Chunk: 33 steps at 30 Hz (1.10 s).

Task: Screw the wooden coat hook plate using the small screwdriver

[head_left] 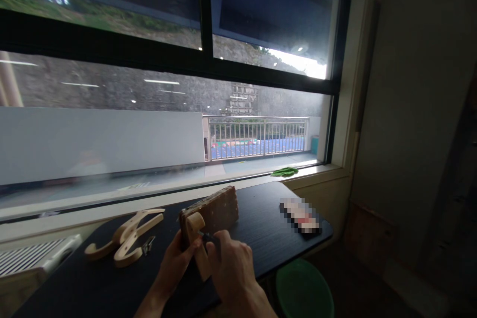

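A brown box-like piece (219,211) with a scalloped edge stands on the dark table (261,223). Against its near end lies a curved pale wooden piece (201,261), which my left hand (178,259) grips along with the end of the brown piece. My right hand (235,264) is closed around the dark handle of a screwdriver (211,238). The screwdriver's tip points left at the wooden piece, close to my left thumb; whether it sits on a screw is too small to tell. To the left lie more curved wooden pieces (128,236) and some small metal hardware (148,245).
A blurred-out flat object (301,215) lies at the table's right side. Something green and limp (285,172) rests on the windowsill (316,173). Below the table's right edge is a round green stool (305,290). A white slatted unit (37,256) stands at left, under the window.
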{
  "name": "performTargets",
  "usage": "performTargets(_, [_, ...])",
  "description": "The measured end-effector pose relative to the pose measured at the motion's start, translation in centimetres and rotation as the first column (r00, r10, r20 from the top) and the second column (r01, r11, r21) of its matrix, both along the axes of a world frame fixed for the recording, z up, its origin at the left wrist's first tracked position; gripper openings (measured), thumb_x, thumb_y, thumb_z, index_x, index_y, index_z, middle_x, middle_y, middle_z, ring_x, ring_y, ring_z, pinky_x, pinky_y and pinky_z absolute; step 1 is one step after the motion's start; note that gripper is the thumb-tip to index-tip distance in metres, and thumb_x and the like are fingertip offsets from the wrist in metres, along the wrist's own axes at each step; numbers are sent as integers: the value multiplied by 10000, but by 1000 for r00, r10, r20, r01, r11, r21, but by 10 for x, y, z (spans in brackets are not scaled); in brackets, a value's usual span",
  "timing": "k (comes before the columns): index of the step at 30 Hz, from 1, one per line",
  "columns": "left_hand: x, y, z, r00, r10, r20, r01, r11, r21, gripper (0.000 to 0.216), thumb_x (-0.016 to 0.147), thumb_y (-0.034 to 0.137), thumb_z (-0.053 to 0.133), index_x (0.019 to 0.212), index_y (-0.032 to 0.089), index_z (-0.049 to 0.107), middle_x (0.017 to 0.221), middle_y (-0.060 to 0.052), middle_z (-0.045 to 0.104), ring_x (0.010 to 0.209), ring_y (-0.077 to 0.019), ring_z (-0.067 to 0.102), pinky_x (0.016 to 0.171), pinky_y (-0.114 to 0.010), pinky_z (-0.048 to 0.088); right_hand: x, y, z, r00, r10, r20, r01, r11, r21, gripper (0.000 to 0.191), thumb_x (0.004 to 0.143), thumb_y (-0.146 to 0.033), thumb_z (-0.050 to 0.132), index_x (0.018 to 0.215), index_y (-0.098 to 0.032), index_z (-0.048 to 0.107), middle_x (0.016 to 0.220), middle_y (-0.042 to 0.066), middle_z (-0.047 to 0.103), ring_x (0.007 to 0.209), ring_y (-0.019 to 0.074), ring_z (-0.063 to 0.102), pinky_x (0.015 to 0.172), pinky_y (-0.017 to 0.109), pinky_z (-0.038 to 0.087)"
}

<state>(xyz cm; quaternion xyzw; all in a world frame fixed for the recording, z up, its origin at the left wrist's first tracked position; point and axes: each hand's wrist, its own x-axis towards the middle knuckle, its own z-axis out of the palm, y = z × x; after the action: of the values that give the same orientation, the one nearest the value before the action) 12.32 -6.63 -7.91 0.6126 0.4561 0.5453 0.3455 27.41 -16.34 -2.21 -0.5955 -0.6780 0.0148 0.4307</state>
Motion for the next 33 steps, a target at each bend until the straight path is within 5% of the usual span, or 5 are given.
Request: performTargets(33, [1,-3,1,998,-29,59,27,999,27,418,629,341,635,1000,168,551,885,-28,658,867,-216,588,739,-283,472,1,0,1,1000,8,21,-8,1000,-5,220,841,-329,330,932,-249,514,695,2,655,666,218,621,557,275,343])
